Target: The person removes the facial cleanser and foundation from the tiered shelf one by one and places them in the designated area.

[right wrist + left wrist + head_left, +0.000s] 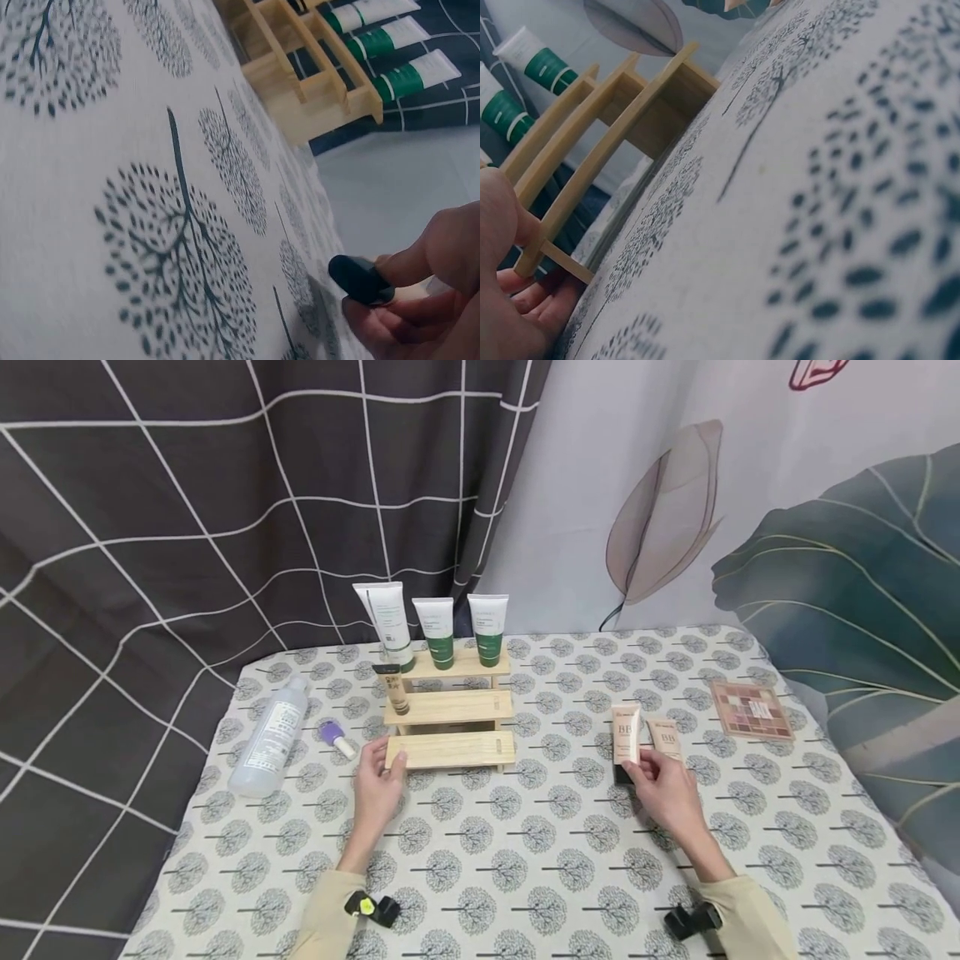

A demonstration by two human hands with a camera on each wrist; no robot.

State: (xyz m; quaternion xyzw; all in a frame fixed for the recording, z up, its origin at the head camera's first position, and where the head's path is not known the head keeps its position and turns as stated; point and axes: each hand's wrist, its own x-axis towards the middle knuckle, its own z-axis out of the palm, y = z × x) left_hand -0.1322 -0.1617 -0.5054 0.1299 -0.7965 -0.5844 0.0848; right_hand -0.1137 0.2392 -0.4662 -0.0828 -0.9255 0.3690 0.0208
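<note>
Currently, at far left, a translucent bottle [272, 739] lies on the tree-print cloth [558, 868]; beside it, a small purple-headed item [332, 734] with a white end. Next, left hand [380, 785]: fingers bent around the left end of the lowest shelf of a three-step wooden rack [450, 750], thumb on the front side, grip closed on the wood. Rack stands on the cloth, left of centre. Middle step, left end: slim beige tube [395, 692], dark at its upper end, leaning slightly. Top step: white-and-green tubes [443, 633] in a row, caps down; at the row's left end a second edge shows behind the front tube. Well to the right, right hand [666, 789]: thumb and fingers pinch a BB tube [626, 735] near its dark cap, cap end down; contact with the cloth cannot be told. Just right of it, another BB tube [664, 737], partly hidden by the hand. Farther right, a palette [752, 711] lies flat on the cloth
</note>
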